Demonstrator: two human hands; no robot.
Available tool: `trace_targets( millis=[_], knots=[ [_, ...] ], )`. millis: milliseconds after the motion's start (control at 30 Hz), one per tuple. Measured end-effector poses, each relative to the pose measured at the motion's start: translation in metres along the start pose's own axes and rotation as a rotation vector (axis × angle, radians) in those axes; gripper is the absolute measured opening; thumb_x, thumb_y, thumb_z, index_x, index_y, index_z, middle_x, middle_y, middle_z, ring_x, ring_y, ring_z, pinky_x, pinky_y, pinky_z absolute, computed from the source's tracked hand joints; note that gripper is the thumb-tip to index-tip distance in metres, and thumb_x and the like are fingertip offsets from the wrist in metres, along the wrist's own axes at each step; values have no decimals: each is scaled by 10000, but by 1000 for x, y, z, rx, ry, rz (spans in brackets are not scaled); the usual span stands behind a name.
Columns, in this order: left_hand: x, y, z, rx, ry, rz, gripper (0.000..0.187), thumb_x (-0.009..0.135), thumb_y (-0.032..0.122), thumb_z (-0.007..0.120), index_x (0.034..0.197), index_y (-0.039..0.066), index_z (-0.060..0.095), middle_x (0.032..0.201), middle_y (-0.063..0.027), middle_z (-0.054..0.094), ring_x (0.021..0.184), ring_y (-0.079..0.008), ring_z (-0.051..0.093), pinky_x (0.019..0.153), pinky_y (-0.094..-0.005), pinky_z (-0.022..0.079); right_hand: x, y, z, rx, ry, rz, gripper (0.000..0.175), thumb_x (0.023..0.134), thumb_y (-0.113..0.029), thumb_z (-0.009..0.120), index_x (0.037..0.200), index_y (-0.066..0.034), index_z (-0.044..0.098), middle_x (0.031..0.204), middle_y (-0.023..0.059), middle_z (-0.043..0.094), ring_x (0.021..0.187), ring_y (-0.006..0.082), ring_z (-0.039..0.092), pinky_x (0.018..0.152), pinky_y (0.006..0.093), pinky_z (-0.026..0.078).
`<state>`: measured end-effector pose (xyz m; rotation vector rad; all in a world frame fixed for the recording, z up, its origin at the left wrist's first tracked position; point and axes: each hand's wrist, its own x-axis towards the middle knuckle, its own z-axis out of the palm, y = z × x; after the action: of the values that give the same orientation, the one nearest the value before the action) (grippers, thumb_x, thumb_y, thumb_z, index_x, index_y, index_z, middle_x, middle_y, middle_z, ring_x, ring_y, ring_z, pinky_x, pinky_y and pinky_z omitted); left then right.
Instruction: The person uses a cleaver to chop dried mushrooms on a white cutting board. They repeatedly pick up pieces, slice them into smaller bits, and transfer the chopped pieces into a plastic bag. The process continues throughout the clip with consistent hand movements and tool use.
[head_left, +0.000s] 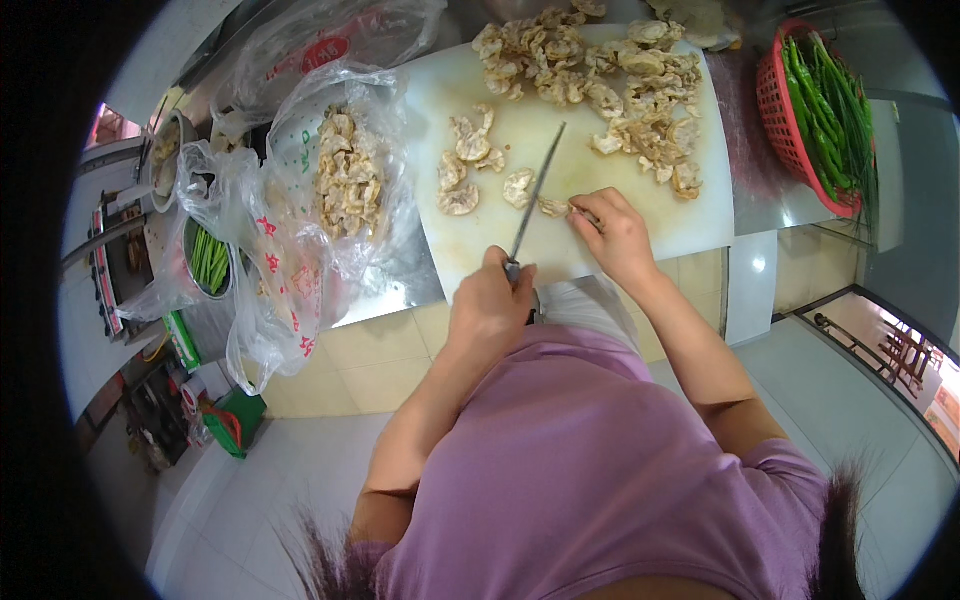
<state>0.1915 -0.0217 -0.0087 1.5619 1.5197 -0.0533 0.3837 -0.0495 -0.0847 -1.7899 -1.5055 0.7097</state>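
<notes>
My left hand (491, 304) grips the dark handle of a kitchen knife (538, 187). Its narrow-looking blade points away from me over a white cutting board (517, 247). On the board's near right part, my right hand (616, 234) pinches a small curled tan food piece (555, 207), possibly cooked intestine. Just left of the blade lies one cut piece (518, 187), and a few more pieces (469, 139) are farther left. A large heap of the same curly food (637, 82) covers the board's far right side.
Left of the board, a clear plastic bag (285, 247) with red print lies by more cut pieces (349, 180). Beyond it, a bowl holds green vegetable lengths (208, 259). A red basket (772, 112) of green peppers (817, 120) stands at right, near the steel counter's edge.
</notes>
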Motion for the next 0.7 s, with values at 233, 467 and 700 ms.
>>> trace_targets(
  millis=[233,467,700],
  knots=[
    [-15,2,-20,-102,31,-12,344,924,248,660,803,0,456,564,-86,493,525,-164,401,523,-334,407,-13,-10,-9,101,29,156,361,774,-50,739,1120,-39,637,1071,116,603,831,227,625,694,312,536],
    [-26,3,-16,-54,-23,35,285,893,192,669,956,-52,534,613,-209,610,556,-372,628,525,-420,479,-21,-7,-9,227,128,227,355,778,17,709,1122,-19,627,1106,114,578,876,184,623,736,277,563],
    [-42,-6,-14,4,-106,193,277,876,165,676,918,-68,533,620,-223,619,566,-404,628,530,-439,490,-21,-6,-9,243,89,324,238,825,22,674,1062,7,662,1098,87,590,888,153,644,780,255,553]
  ],
)
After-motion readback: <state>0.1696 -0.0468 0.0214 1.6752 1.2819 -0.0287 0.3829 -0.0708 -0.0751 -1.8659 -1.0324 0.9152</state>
